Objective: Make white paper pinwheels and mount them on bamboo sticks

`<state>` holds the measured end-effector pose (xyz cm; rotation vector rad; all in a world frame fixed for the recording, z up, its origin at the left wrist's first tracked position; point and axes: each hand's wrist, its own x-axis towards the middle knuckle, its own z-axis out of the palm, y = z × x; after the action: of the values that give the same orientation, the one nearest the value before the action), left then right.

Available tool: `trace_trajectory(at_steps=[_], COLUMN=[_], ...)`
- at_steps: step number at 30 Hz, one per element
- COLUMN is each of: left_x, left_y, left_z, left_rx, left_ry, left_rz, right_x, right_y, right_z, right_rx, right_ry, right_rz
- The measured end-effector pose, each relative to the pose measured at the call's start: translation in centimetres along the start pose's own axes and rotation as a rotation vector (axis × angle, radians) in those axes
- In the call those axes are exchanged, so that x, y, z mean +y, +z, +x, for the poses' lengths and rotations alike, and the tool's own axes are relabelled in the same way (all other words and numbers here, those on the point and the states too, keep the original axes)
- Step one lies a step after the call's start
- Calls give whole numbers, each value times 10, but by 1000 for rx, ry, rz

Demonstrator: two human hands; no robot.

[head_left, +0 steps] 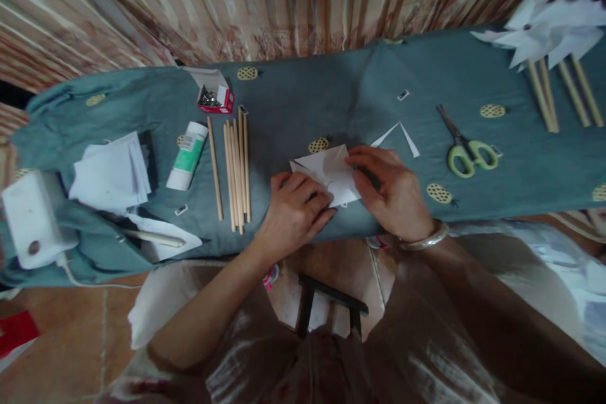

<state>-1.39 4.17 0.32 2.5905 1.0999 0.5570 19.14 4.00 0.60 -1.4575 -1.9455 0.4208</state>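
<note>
A white piece of paper [335, 167] with a folded corner lies on the cloth in front of me. My left hand [298, 207] holds its left and near edge, fingers bent over it. At the right edge, my right hand [391, 186] grips the paper between thumb and fingers; a bangle circles that wrist. Just beyond the right hand are thin pointed paper strips [409, 140]. Scissors with green handles [466, 150] lie farther right, blades slightly apart. The underside of the paper and some fingertips are hidden.
Left of my hands are wooden sticks [240, 170], a glue stick [188, 156], an open box of metal pins [215, 100], stacked white papers [112, 172] and a white corded device [35, 218]. White paper pinwheels [552, 28] lie far right. A pleated curtain [303, 0] hangs behind.
</note>
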Motion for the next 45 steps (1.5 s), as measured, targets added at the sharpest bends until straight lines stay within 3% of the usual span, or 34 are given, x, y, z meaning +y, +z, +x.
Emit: trace_trajectory(at_steps=[6, 11, 15, 24, 32, 38, 45], left_x=[-5, -18, -20, -2, 3, 3, 3], left_y=[3, -2, -10, 7, 8, 5, 2], left_z=[-2, -3, -2, 2, 7, 4, -7], left_rx=[104, 206, 220, 46, 94, 131, 118], left_ry=[-12, -136, -184, 31, 159, 132, 143], left_rz=[-69, -187, -224, -9, 126, 72, -35], right_x=[5, 1, 1, 3, 7, 15, 14], right_y=[-2, 7, 5, 0, -10, -23, -20], right_z=[-7, -12, -12, -11, -11, -12, -14], right_rx=[17, 2, 0, -25, -141, -318, -299], right_ry=[14, -53, -61, -46, 30, 97, 150], right_rz=[-22, -16, -31, -55, 111, 289, 369])
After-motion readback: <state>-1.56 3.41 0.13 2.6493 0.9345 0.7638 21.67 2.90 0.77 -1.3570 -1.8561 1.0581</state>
